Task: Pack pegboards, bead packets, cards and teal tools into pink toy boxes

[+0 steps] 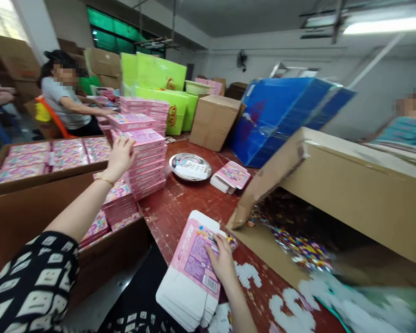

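My left hand reaches out to a tall stack of pink boxes at the table's edge. Its fingers are spread and touch the near corner of the upper boxes. My right hand lies on a pile of flat, unfolded pink and white cartons at the table's front edge, thumb and fingers apart on the printed top one. Just past those fingertips is a small clear bag of colourful pieces, partly hidden by the hand.
An open carton on the left holds rows of pink boxes. On the red table are a metal plate with papers and a small carton pile. A tipped cardboard box spills colourful packets at right. A co-worker sits left.
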The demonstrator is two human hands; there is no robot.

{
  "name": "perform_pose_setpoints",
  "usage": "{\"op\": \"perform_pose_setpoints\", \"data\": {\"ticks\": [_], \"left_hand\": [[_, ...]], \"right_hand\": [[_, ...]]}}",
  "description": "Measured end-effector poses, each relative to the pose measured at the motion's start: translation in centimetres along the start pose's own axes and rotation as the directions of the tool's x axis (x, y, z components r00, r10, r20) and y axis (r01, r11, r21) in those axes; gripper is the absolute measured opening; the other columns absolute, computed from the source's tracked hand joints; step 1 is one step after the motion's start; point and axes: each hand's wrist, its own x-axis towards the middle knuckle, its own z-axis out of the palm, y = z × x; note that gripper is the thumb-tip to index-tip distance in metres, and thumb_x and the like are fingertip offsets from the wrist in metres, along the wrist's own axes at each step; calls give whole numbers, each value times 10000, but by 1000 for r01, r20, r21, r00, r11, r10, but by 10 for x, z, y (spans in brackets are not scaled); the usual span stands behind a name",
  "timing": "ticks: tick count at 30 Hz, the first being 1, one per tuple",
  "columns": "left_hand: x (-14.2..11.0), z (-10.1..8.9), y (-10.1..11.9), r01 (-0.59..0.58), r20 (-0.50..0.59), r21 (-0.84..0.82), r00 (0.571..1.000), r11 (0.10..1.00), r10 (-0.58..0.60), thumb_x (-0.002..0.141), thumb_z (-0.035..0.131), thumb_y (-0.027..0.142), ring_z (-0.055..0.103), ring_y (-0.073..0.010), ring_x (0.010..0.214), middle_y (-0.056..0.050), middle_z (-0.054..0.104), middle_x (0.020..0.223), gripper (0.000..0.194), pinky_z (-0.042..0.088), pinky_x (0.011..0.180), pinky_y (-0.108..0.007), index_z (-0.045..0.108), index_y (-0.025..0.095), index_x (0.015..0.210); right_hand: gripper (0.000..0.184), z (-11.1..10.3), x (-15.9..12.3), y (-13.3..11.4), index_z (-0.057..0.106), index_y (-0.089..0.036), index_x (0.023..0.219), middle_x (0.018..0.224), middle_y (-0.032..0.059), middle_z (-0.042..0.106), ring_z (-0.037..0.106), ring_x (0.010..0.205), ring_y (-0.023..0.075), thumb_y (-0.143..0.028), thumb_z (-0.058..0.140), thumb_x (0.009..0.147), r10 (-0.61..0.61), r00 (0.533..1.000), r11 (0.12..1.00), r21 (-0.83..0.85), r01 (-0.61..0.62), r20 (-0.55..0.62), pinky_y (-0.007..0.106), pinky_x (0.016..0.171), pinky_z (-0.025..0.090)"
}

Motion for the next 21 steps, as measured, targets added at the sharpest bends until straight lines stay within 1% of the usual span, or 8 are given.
{"op": "perform_pose_setpoints", "data": {"ticks": [4,6,9,11,13,17,19,21], "left_hand": [[-73,29,54,-234,-145,-66,964,970,223,953,526,395,107,-391,1555,-197,232,1651,662,204,1227,-618,319,155,1535],[-150,58,86,-457,9,-216,883,863,469,971,517,378,298,-347,1512,-188,377,1594,677,332,1198,-565,247,206,1567],[-267,105,118,-536,250,-376,727,756,640,939,557,499,507,-350,1379,-211,487,1513,815,510,1072,-503,158,219,1593],[-312,123,129,-496,274,-388,743,777,611,941,558,474,519,-375,1355,-250,470,1509,868,536,1032,-535,61,216,1605],[-320,124,138,-430,257,-397,796,811,548,951,540,432,476,-404,1375,-278,409,1539,881,516,1034,-597,-8,219,1607],[-269,80,161,-198,211,-515,913,834,348,875,637,513,419,-435,1412,-273,286,1603,1027,473,1062,-634,-6,195,1611],[-240,51,175,-77,241,-631,926,772,290,782,732,565,495,-442,1364,-229,427,1549,1017,507,1042,-606,235,199,1591],[-220,30,189,95,393,-773,848,627,355,819,707,536,714,-380,1089,-137,718,1250,623,618,895,-511,617,229,1353]], "right_hand": [[671,-13,26,-15,606,-117,1323,1412,205,545,486,1351,349,-353,792,723,99,955,985,-162,-55,280,466,1156,368],[730,-20,38,-25,624,-138,1288,1361,184,566,504,1295,349,-364,868,638,129,945,980,-183,-75,300,459,1122,378],[719,-29,55,-33,677,-142,1128,1243,148,604,534,1185,324,-323,954,490,181,946,977,-156,-143,267,427,1051,405],[561,-37,65,-35,689,-137,971,1107,104,635,571,1051,267,-296,953,502,210,946,975,-124,-184,247,375,954,448],[363,-50,70,-41,663,-140,832,940,46,634,577,873,189,-298,904,611,221,944,974,-98,-203,244,309,817,471],[253,-89,57,-77,596,-163,741,797,-17,575,506,660,100,-343,762,805,27,983,977,201,-64,181,225,609,427],[275,-110,42,-104,588,-175,732,784,-14,569,515,654,103,-383,733,838,-170,985,906,400,139,42,229,587,430],[273,-125,27,-127,596,-188,718,764,-6,576,550,675,120,-386,724,855,-334,937,834,432,344,-102,247,601,464]]}}
